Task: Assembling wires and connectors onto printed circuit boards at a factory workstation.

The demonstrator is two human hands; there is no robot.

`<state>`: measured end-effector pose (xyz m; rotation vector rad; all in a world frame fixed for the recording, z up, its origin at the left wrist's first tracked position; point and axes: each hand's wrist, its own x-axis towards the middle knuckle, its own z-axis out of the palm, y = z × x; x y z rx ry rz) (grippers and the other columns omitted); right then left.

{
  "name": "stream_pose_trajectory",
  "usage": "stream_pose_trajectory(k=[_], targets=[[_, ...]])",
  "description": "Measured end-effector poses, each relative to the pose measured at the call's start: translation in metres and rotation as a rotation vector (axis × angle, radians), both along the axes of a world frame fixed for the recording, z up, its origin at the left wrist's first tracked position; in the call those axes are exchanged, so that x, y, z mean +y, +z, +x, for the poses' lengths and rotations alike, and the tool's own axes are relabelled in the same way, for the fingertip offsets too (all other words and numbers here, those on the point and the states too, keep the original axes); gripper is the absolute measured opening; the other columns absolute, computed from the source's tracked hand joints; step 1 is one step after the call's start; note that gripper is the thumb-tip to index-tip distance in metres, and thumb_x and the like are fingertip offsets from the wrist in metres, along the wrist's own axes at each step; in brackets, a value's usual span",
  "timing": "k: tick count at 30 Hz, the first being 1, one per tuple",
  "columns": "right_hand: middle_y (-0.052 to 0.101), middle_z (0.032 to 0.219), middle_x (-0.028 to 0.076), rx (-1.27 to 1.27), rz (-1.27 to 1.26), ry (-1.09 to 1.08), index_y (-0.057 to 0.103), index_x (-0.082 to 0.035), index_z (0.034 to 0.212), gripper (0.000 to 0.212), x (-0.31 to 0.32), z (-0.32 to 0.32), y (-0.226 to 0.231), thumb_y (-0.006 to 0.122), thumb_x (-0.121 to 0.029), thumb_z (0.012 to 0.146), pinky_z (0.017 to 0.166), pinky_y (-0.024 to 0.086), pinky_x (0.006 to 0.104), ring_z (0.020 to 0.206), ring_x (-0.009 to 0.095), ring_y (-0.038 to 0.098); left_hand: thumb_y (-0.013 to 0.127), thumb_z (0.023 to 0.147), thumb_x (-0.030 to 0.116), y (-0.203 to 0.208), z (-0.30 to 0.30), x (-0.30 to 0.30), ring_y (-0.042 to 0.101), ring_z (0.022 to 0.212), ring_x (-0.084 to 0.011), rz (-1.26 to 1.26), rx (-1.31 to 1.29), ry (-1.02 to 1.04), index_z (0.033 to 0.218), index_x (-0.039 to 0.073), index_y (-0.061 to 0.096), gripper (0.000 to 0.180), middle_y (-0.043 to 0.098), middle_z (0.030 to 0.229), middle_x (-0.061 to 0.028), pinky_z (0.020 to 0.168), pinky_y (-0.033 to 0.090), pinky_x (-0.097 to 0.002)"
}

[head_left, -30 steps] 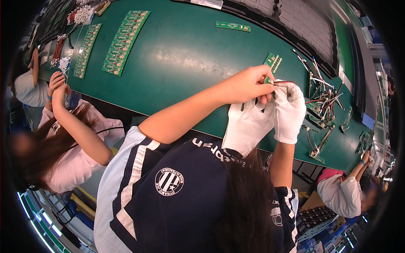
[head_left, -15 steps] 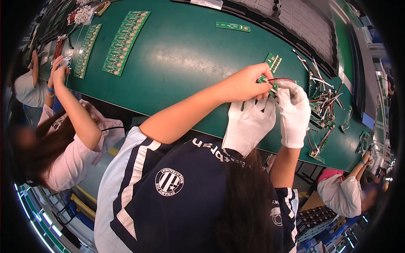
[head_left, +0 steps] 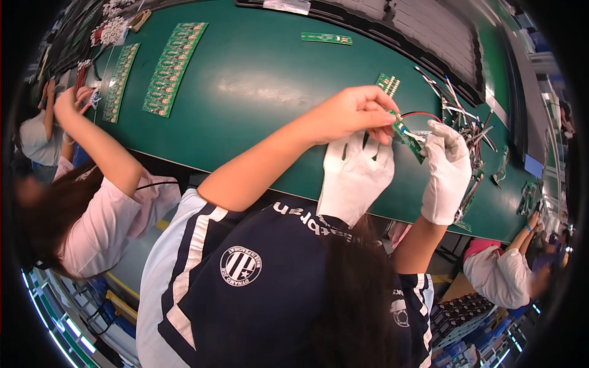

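Note:
My bare left hand (head_left: 362, 113) pinches the upper end of a narrow green circuit board (head_left: 406, 136), holding it tilted above the table. Red and black wires (head_left: 423, 113) arc from the board's upper end toward my right hand (head_left: 448, 159), which wears a white glove. Its fingers are curled around the wires, close against the board's lower part; the fingertips are partly hidden. Just below my left hand a white glove (head_left: 356, 175) lies spread at the table's near edge. A short green board (head_left: 388, 84) lies behind the held one.
On the green table (head_left: 257, 86), two panels of boards (head_left: 175, 70) (head_left: 121, 83) lie left and a single board strip (head_left: 326, 38) at the back. Wired boards (head_left: 469, 122) are heaped right, beside a black tray (head_left: 429, 37). Co-workers (head_left: 110, 202) (head_left: 500, 276) sit on both sides.
My right hand has moved right and slightly down, apart from my left. The held board has come into fuller view, slanting between them. The whole view has shifted slightly.

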<state>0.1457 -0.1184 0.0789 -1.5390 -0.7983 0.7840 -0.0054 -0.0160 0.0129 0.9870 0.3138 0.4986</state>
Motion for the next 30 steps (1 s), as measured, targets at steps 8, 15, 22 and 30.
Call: stream_pose_trajectory(k=[8,15,22,30], targets=[[0.057,0.083,0.003,-0.481,0.067,-0.314,0.057,0.002,0.103,0.024,-0.049,0.109,0.029,0.054,-0.002,0.08,0.063,0.041,0.0172,0.066,0.006,0.05,0.054,0.085,0.013,-0.002,-0.002,0.004,0.059,0.077,-0.0138,0.727,0.438,0.511,0.103,0.002,0.055,0.021,0.06,0.085,-0.0076,0.067,0.047,-0.0246],[0.059,0.099,0.009,-0.722,-0.105,-0.638,0.056,0.001,0.11,0.029,-0.096,0.241,0.021,0.053,-0.011,0.083,0.077,0.043,0.0241,0.089,0.014,0.056,0.053,0.084,0.021,-0.03,0.014,0.004,0.034,0.123,-0.0268,1.43,0.663,0.369,0.115,0.018,0.056,0.032,0.049,0.126,-0.0012,0.1,0.02,-0.0434],[0.059,0.099,0.007,-0.533,-0.188,-0.362,0.06,0.001,0.103,0.027,-0.096,0.208,0.03,0.054,-0.016,0.083,0.082,0.039,0.0236,0.09,0.013,0.054,0.058,0.078,0.018,-0.028,0.01,0.011,0.044,0.112,-0.025,1.339,0.628,0.495,0.083,0.008,0.064,0.013,0.061,0.1,-0.0041,0.096,0.024,-0.0484],[0.065,0.089,0.013,-0.867,-0.531,-0.183,0.063,-0.002,0.098,0.03,-0.037,0.108,-0.006,0.06,-0.025,0.079,0.075,0.046,0.0272,0.079,0.017,0.062,0.067,0.071,0.021,-0.031,0.012,0.014,0.045,0.09,-0.0235,1.363,0.972,0.728,0.093,0.007,0.055,0.028,0.049,0.093,-0.0057,0.08,0.03,-0.0361]])
